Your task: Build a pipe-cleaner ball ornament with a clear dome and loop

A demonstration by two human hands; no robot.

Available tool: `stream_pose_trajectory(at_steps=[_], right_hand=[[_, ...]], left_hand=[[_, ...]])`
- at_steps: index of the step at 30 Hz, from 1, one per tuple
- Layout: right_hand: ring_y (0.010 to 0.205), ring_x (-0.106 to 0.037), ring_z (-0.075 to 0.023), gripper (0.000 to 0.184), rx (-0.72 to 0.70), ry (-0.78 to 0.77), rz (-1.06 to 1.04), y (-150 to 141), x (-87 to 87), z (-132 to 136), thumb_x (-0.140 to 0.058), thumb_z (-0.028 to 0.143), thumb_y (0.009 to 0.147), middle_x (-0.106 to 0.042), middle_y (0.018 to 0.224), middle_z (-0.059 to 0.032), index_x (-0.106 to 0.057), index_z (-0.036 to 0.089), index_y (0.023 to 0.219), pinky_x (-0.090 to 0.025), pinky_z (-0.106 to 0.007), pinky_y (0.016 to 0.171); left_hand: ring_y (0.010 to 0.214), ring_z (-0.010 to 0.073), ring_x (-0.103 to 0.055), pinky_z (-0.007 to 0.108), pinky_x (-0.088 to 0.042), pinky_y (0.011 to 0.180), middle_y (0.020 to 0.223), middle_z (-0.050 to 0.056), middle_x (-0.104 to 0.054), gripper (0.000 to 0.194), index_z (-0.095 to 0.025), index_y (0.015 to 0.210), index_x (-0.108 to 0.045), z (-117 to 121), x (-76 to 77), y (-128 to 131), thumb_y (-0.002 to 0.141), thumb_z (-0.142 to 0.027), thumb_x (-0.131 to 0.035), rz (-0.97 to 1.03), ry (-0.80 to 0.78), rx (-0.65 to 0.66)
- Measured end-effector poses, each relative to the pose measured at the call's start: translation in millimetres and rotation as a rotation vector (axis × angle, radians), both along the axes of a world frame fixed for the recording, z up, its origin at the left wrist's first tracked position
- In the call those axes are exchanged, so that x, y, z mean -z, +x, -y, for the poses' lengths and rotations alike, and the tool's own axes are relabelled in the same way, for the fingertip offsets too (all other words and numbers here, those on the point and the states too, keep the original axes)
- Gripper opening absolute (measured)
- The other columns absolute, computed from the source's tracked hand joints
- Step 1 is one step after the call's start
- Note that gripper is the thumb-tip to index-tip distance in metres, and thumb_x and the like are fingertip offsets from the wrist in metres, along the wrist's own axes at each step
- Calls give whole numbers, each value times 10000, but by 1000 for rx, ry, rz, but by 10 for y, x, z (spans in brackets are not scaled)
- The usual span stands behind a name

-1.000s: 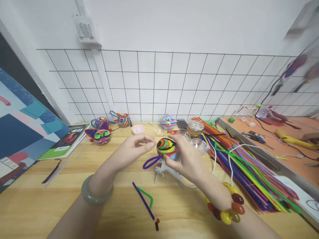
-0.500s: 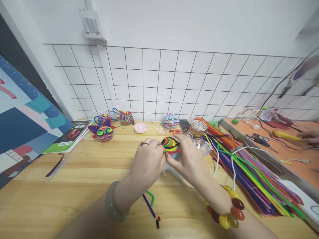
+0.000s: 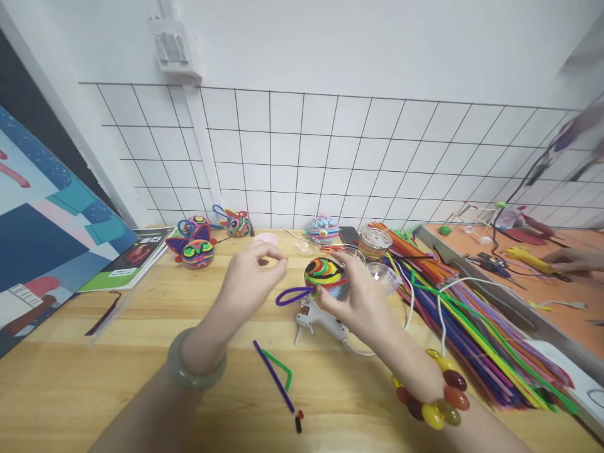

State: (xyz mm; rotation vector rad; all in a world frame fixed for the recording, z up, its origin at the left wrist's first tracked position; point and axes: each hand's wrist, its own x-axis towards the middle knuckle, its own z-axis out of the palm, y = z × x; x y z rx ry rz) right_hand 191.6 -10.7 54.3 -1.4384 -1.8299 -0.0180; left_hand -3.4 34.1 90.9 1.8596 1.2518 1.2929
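My right hand [image 3: 352, 296] grips a ball [image 3: 324, 272] covered in striped, coloured pipe cleaners, thumb on the near side and fingers over the far side. From the ball's left side sticks a purple pipe-cleaner loop [image 3: 293, 294]. My left hand [image 3: 250, 274] is raised left of the ball, apart from it, with thumb and forefinger tips pinched together; anything between them is too small to make out. Under the ball and my right hand lies a white glue gun [image 3: 321, 322], partly hidden. A purple pipe cleaner [image 3: 274, 376] and a bent green one [image 3: 282, 366] lie nearer me.
Bundles of pipe cleaners [image 3: 486, 340] and a white cable [image 3: 441, 314] lie on the right. At the back are a striped ball [image 3: 324, 228], a glass jar [image 3: 375, 242] and a pink bowl [image 3: 267, 238]. Decorated balls [image 3: 197, 251] stand left. Another person's hand [image 3: 573, 260] holds a yellow tool [image 3: 528, 258].
My left hand has let go of the ball and moved left, uncovering the purple loop. My right hand still holds the ball. The other person's hand has moved left with the yellow tool.
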Motion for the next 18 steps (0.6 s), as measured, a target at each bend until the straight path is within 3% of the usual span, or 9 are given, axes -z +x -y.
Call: stream_pose_trajectory(at_steps=[4, 7, 11, 14, 18], right_hand=[[1114, -575, -286, 507, -85, -131, -250, 61, -67, -24, -647, 324, 745, -598, 1226, -107, -485, 230, 1216, -452, -475, 950], [1080, -600, -265, 487, -162, -254, -474, 113, -111, -45, -647, 334, 741, -605, 1222, -106, -507, 220, 1193, -483, -439, 917], [977, -651, -259, 500, -292, -424, -721, 178, -141, -52, -648, 380, 742, -650, 1142, -117, -509, 195, 1185, -544, -391, 776], [831, -692, -235, 478, -412, -535, -925, 181, -160, -39, -637, 386, 745, -704, 994, -87, -525, 195, 1170, -555, -353, 683], [689, -697, -221, 433, -498, -626, -1102, 123, -214, -10, -619, 400, 729, -719, 836, -52, -559, 189, 1103, -559, -347, 617]], left_hand=[[737, 195, -632, 301, -453, 708, 755, 39, -703, 166, -165, 715, -665, -194, -45, -193, 690, -329, -658, 94, -95, -83], [716, 183, -634, 285, -453, 708, 706, 34, -693, 176, -158, 705, -639, -339, 44, -260, 687, -334, -650, 123, -107, -102], [691, 185, -635, 277, -432, 658, 690, 36, -688, 181, -169, 734, -618, -479, 212, -262, 725, -348, -596, 12, -84, -119], [576, 165, -585, 269, -388, 593, 578, 2, -644, 165, -185, 726, -588, -493, 264, -228, 765, -340, -544, -35, -81, -100], [545, 152, -546, 266, -362, 586, 488, -19, -570, 266, -205, 556, -482, -415, 238, -174, 809, -269, -438, -75, -57, -79]])
